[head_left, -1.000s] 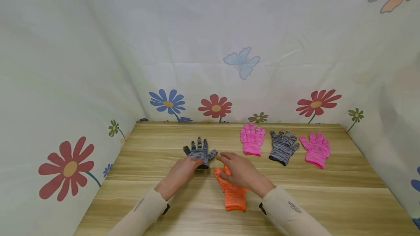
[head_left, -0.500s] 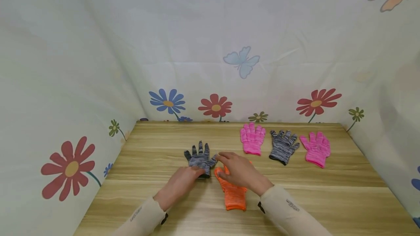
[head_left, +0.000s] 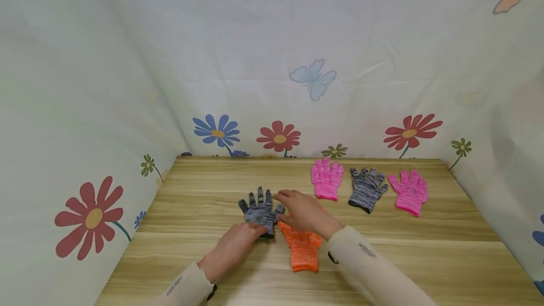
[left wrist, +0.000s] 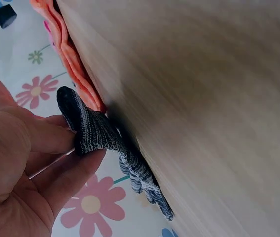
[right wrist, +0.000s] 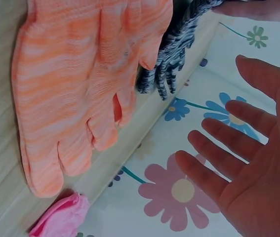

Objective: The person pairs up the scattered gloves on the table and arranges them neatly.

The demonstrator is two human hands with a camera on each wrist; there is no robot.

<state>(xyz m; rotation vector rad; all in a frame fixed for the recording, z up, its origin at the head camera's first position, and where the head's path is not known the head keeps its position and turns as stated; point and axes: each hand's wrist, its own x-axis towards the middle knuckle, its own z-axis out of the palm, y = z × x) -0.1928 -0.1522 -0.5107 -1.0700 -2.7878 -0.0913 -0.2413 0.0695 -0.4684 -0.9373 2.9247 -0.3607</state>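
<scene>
My left hand (head_left: 233, 248) pinches the cuff of a grey-and-black knit glove (head_left: 260, 213), its fingers pointing away from me. In the left wrist view, thumb and fingers lift the black-edged cuff (left wrist: 75, 116) off the wood, while the glove's fingers stay down on it. An orange knit glove (head_left: 304, 255) lies flat just to the right, cuff toward me. My right hand (head_left: 307, 212) hovers over its finger end, hiding part of it. The right wrist view shows that hand's fingers (right wrist: 233, 143) spread and fairly straight, apart from the orange glove, holding nothing.
At the table's back right lie a pink glove (head_left: 327, 181), a second grey-and-black glove (head_left: 367, 191) and another pink glove (head_left: 410, 193). The wood-grain table (head_left: 204, 181) ends at a flower-print cloth backdrop (head_left: 272, 60), which also rises along both sides.
The left hand has drawn the grey-and-black glove toward me and slightly right, close to the orange one. My right hand has shifted a little left and away from me over the orange glove.
</scene>
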